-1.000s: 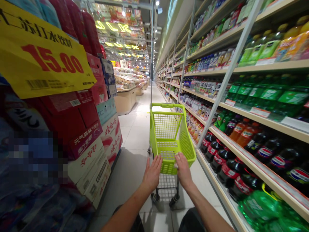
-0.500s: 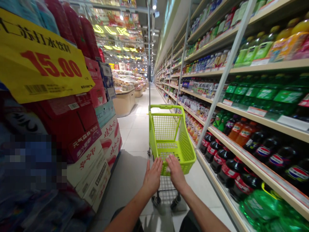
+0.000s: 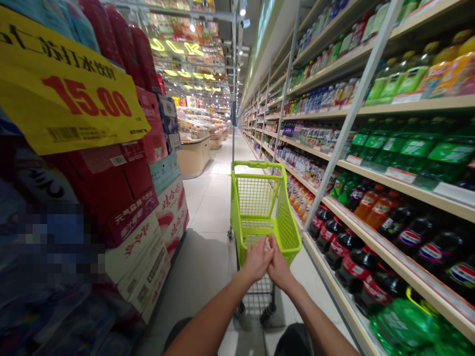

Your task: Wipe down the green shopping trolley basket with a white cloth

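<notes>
My left hand (image 3: 257, 259) and my right hand (image 3: 277, 262) are brought together in front of me, fingers bent and touching. Between their fingertips shows a small whitish, crumpled-looking scrap (image 3: 267, 244), too small to name. Both hands hang over the near edge of a lime-green shopping cart (image 3: 293, 232). The cart's upper basket shows a bare slatted bottom, and a wire lower rack sits beneath on black wheels. Neither hand visibly grips the cart.
Drink shelves (image 3: 371, 212) line the right side, with cola bottles (image 3: 359, 264) low down. Stacked drink cartons (image 3: 129, 242) and a yellow price sign (image 3: 85, 99) stand close on the left. A thin metal pole (image 3: 234, 89) rises from the cart. Tiled floor (image 3: 208, 212) runs ahead between them.
My hands were apart with fingers stretched over the cart's near edge. They have come together and closed around the whitish scrap. The view has shifted slightly.
</notes>
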A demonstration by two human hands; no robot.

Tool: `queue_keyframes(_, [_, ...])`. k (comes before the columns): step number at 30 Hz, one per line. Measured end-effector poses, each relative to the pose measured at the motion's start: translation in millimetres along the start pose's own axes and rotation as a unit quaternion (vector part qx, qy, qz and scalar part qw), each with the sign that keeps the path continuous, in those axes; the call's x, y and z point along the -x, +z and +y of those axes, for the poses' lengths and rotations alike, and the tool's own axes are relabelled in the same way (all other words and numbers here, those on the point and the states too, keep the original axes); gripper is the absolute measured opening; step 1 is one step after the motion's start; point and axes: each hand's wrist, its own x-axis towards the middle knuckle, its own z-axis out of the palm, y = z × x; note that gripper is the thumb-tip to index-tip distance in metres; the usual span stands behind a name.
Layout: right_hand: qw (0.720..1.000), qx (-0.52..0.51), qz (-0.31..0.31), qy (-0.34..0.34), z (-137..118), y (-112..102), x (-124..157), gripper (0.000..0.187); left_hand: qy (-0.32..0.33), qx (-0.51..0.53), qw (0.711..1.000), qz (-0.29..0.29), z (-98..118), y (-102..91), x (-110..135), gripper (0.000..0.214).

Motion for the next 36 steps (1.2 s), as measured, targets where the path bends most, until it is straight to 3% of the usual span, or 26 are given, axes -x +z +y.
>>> queue_keyframes(3, [0.999,0.004,0.039,0.037,13,-14,3,0.070,-0.012,-0.057,0.998,-0.003,7,10.2,-7,0.039])
queue_keyframes(7, [0.988,0.138,0.063,0.041,33,-24,16,0.068,-0.004,-0.133,0.991,0.033,5,16.8,-11,0.016])
queue_keyframes(11, [0.986,0.161,0.026,0.017,43,-29,27,0.065,0.084,-0.161,0.982,0.048,-25,-4.7,-2,0.011])
queue_keyframes(14, [0.989,0.142,0.035,0.022,43,-28,29,0.071,0.088,-0.164,0.978,0.091,-46,-21.7,9,0.013])
queue_keyframes(17, [0.990,0.129,0.046,0.030,38,-21,28,0.073,0.098,-0.159,0.976,0.116,-45,-16.1,13,0.017])
queue_keyframes(21, [0.992,0.118,0.034,0.032,38,-17,28,0.072,0.169,-0.171,0.969,0.065,-32,0.7,8,0.018])
queue_keyframes(25, [0.993,0.112,-0.013,0.034,49,-22,30,0.071,0.122,-0.173,0.977,0.016,-41,-14.3,2,0.020])
queue_keyframes(29, [0.991,0.134,-0.022,0.006,55,-23,33,0.074,0.094,-0.161,0.982,-0.032,-46,-28.3,-3,0.017])
queue_keyframes(33, [0.985,0.165,-0.032,-0.030,63,-29,37,0.081,0.078,-0.144,0.986,-0.033,-29,-18.3,-3,0.022])
queue_keyframes(36, [0.983,0.175,-0.038,-0.032,82,-44,41,0.083,0.075,-0.123,0.989,-0.039,-8,-5.8,2,0.022])
